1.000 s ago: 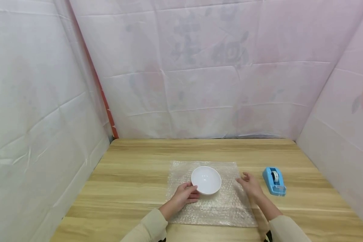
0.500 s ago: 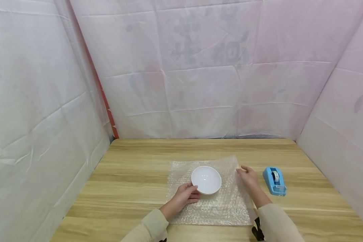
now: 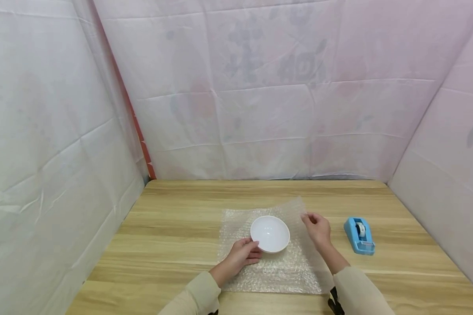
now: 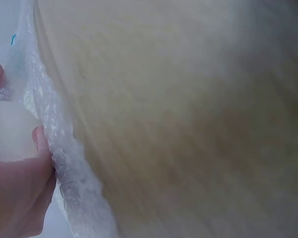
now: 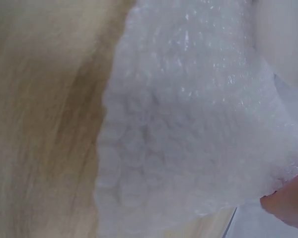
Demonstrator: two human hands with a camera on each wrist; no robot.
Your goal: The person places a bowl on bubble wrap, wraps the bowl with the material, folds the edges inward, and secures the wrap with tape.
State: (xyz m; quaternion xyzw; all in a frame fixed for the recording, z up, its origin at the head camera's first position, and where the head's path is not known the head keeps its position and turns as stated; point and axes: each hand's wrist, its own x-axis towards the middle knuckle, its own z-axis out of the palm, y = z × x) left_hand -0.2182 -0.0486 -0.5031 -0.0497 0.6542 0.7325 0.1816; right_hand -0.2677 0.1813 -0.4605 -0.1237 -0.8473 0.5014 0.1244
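A white bowl (image 3: 270, 234) sits on a sheet of bubble wrap (image 3: 280, 278) on the wooden table. At the bowl's near left side my left hand (image 3: 239, 256) holds it, with the thumb over the rim and the other fingers against the outside. My right hand (image 3: 319, 229) pinches the right edge of the bubble wrap, and the sheet's far right corner is lifted off the table. In the right wrist view, the raised bubble wrap (image 5: 179, 129) runs from the fingers (image 5: 290, 201) toward the bowl (image 5: 285, 39). The left wrist view shows the thumb (image 4: 41, 141) at the bowl.
A blue tape dispenser (image 3: 359, 236) with a roll of tape stands on the table to the right of my right hand. White cloth sheets (image 3: 260, 109) hang around the table's back and sides. Bare wood (image 3: 173, 227) lies left of the bubble wrap.
My right hand has moved left and away from me, drawing up the bubble wrap's right edge, which lay flat a second ago. The left hand and the bowl have stayed in place.
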